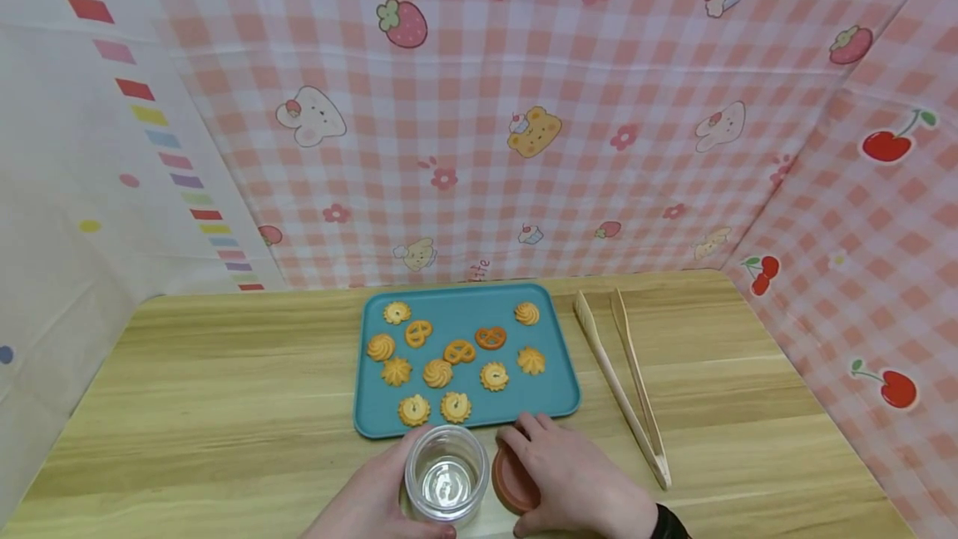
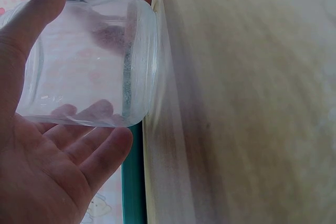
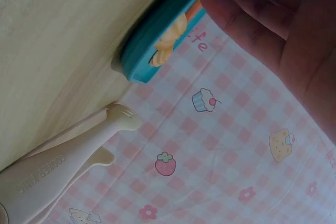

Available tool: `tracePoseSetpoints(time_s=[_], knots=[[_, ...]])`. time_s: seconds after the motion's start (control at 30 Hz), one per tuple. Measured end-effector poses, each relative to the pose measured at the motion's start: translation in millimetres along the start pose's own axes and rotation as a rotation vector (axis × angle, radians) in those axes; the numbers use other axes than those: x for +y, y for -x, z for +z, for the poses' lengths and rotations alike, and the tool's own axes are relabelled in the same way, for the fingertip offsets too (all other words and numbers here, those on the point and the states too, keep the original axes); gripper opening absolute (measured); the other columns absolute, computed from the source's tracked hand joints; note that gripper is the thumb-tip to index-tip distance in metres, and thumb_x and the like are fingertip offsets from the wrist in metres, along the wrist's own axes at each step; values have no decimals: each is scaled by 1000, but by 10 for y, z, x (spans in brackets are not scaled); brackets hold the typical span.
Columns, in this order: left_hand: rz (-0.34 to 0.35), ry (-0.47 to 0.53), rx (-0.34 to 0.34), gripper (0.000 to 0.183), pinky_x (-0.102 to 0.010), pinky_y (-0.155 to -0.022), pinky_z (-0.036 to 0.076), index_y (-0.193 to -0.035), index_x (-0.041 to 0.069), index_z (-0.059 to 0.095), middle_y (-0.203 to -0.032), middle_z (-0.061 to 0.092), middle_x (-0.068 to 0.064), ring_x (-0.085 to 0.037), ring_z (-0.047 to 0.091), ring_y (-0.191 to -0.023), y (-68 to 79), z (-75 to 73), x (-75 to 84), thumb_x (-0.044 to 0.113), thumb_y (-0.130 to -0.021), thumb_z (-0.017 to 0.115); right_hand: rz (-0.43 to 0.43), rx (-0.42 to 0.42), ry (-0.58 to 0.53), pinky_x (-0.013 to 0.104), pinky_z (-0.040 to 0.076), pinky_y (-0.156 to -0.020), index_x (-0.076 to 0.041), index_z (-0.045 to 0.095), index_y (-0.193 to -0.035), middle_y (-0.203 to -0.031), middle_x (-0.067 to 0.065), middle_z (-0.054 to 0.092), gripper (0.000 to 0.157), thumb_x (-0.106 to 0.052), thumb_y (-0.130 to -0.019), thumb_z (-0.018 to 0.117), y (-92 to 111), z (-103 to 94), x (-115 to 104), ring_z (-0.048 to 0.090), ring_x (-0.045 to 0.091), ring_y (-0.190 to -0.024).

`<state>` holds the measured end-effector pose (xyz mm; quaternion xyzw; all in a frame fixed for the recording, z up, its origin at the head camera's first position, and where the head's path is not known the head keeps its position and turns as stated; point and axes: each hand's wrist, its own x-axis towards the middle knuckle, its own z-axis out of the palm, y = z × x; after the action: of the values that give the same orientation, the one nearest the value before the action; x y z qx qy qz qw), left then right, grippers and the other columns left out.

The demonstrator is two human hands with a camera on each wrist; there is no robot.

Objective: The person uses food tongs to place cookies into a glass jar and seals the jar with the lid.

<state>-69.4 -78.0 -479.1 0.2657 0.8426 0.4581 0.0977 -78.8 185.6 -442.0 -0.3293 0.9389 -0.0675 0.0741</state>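
A clear glass jar stands upright with its mouth uncovered, and nothing shows inside it. My left hand holds it from the left; in the left wrist view the thumb lies on one side of the jar and the fingers on the other. Just right of the jar, a round brown lid lies on the table. Over it my right hand holds the rim, fingers at the far edge and thumb at the near edge. The right wrist view shows my right hand but not the lid.
Beyond the jar lies a teal tray bearing several butter cookies and pretzels. Right of it rest pale tongs, their tips pointing away. A checked cloth rises along the table's back edge.
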Motion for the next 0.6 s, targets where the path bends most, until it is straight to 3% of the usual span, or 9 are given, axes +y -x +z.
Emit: tracePoseSetpoints(time_s=[0.1, 0.37, 0.6], knots=[[8, -8, 3, 89, -38, -97, 44, -140, 32, 40, -124, 57, 13, -11, 56, -111, 1, 6, -4, 46, -64, 84, 11, 54, -43, 32, 48, -83, -11, 54, -131, -113, -3, 49, 85, -59, -65, 78, 14, -38, 13, 47, 15, -101], [-1, -12, 8, 89, -39, -97, 44, -140, 33, 40, -124, 57, 13, -12, 56, -112, 1, -25, 3, 53, -64, 82, 121, 347, -39, 41, 42, -97, -9, 55, -134, -125, 11, 54, 78, -55, -74, 73, -68, -130, 70, 50, 26, -115], [24, 26, 13, 89, -37, -96, 44, -141, 32, 40, -124, 59, 11, -12, 57, -110, 0, 4, -10, 51, -65, 82, 207, 413, -65, 41, 43, -97, -11, 47, -143, -134, 11, 49, 87, -63, -77, 66, 1, -184, 145, 49, 27, -120]])
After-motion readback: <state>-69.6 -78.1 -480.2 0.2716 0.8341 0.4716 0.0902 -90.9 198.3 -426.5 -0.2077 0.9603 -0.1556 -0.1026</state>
